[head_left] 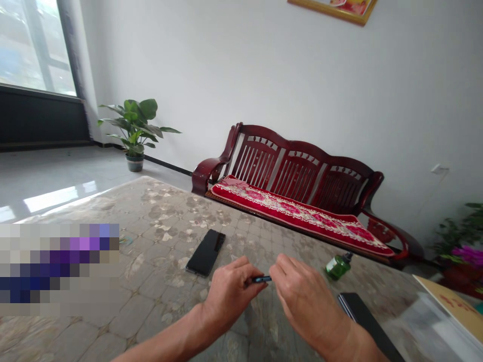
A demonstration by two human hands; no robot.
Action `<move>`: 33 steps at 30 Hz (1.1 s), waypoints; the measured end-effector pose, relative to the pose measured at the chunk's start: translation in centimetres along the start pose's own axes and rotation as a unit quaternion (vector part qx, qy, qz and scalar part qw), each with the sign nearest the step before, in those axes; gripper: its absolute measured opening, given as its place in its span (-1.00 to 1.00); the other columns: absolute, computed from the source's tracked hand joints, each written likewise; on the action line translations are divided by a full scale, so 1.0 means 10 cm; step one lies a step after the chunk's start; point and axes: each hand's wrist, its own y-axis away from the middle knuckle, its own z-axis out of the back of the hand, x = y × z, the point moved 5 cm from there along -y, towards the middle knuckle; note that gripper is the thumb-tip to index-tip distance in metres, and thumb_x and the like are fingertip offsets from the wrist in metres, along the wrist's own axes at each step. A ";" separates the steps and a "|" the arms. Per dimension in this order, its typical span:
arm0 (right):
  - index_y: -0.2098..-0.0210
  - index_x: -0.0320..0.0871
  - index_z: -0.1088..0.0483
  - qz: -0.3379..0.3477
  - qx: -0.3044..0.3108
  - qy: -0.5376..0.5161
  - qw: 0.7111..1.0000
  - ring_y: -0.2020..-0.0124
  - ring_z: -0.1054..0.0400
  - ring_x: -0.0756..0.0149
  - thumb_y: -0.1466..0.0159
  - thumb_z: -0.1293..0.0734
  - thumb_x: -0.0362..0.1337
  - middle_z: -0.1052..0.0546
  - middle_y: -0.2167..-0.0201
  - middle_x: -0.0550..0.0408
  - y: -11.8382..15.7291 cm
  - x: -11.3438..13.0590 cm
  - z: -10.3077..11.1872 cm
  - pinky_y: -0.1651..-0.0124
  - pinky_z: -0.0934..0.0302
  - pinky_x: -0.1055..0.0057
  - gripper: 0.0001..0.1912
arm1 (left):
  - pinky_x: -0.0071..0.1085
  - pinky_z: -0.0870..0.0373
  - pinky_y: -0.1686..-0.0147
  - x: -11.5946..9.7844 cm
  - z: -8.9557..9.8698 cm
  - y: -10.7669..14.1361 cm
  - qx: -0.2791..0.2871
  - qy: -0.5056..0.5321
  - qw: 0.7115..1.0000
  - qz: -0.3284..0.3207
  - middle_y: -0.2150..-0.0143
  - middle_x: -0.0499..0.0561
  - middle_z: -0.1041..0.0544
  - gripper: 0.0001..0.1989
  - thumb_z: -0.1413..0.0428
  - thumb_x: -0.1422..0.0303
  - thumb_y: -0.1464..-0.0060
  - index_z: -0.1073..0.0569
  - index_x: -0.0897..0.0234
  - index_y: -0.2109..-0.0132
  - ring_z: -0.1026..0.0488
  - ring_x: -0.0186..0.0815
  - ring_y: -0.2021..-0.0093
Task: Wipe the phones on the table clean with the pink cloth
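Low in the head view, above the patterned tabletop, my left hand pinches a small, thin dark object between thumb and fingers. The object spans the gap to my right hand, whose closed fingers meet its other end; their tips are hidden behind the hand. What the object is cannot be made out. A black smartphone lies flat just beyond and left of my left hand. Right of my right hand lies a long dark case, partly covered by my forearm.
A green bottle lies beyond the case. Books or papers lie at the right edge. Blurred blocks hide the table's left side. Behind the table are a red wooden bench and a potted plant.
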 end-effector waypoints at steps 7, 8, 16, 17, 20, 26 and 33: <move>0.37 -0.11 -0.28 -0.007 0.009 -0.024 1.000 0.35 -0.30 0.27 -0.07 -0.29 -0.63 -0.41 0.35 0.13 0.01 0.00 -0.05 0.32 -0.11 0.37 -0.70 | -0.55 -0.19 0.45 0.01 0.01 0.00 -0.005 -0.004 1.000 -0.007 0.48 -0.13 -0.38 -0.97 -0.28 0.42 -0.02 -0.59 0.18 0.35 -0.39 -0.43 0.47; 0.38 -0.11 -0.29 -0.013 0.011 -0.025 1.000 0.35 -0.31 0.27 -0.08 -0.28 -0.63 -0.41 0.36 0.13 0.01 -0.04 -0.05 0.33 -0.11 0.37 -0.71 | -0.55 -0.19 0.46 0.01 0.01 0.01 -0.004 -0.003 1.000 -0.006 0.48 -0.13 -0.38 -0.97 -0.27 0.41 -0.03 -0.59 0.17 0.33 -0.39 -0.43 0.47; 0.28 -0.10 -0.34 -0.217 -0.120 -0.189 0.950 0.28 -0.41 0.27 -0.32 -0.19 -0.38 -0.50 0.33 0.11 0.09 -0.73 -0.49 0.25 -0.16 0.40 -0.88 | -0.50 -0.25 0.33 0.03 0.11 -0.05 -0.020 -0.021 1.000 -0.002 0.38 -0.09 -0.41 -0.98 -0.23 0.37 -0.07 -0.58 0.16 0.30 -0.43 -0.35 0.34; 0.28 -0.10 -0.35 -0.255 -0.127 -0.229 0.931 0.32 -0.42 0.27 -0.32 -0.19 -0.33 -0.51 0.37 0.12 0.13 -0.80 -0.62 0.27 -0.16 0.40 -0.89 | -0.49 -0.26 0.30 0.03 0.14 -0.07 -0.027 -0.030 0.999 -0.006 0.35 -0.08 -0.41 -0.98 -0.23 0.36 -0.07 -0.57 0.15 0.30 -0.43 -0.33 0.31; 0.30 -0.09 -0.36 -0.339 -0.143 -0.337 0.866 0.39 -0.42 0.25 -0.30 -0.19 -0.20 -0.53 0.43 0.12 0.27 -0.91 -1.03 0.32 -0.16 0.39 -0.84 | -0.49 -0.26 0.30 0.05 0.20 -0.13 -0.030 -0.044 0.999 -0.011 0.34 -0.09 -0.41 -0.94 -0.17 0.34 -0.12 -0.56 0.15 0.30 -0.42 -0.34 0.31; 0.31 -0.10 -0.41 -0.451 -0.178 -0.522 0.702 0.49 -0.38 0.25 -0.18 -0.23 -0.03 -0.52 0.48 0.12 0.52 -0.86 -1.56 0.52 -0.14 0.44 -0.71 | -0.49 -0.20 0.38 0.03 0.22 -0.24 -0.018 -0.097 0.995 -0.017 0.37 -0.11 -0.41 -0.86 -0.09 0.28 -0.18 -0.54 0.15 0.27 -0.40 -0.36 0.38; 0.30 -0.18 -0.45 -0.456 -0.206 -0.597 0.627 0.44 -0.38 0.22 -0.17 -0.21 0.07 -0.52 0.46 0.06 0.59 -0.72 -1.80 0.44 -0.22 0.41 -0.56 | -0.49 -0.22 0.44 0.41 0.29 -0.51 -0.077 0.037 0.986 0.141 0.49 -0.15 -0.38 -0.80 -0.20 0.17 -0.01 -0.53 0.21 0.38 -0.32 -0.38 0.48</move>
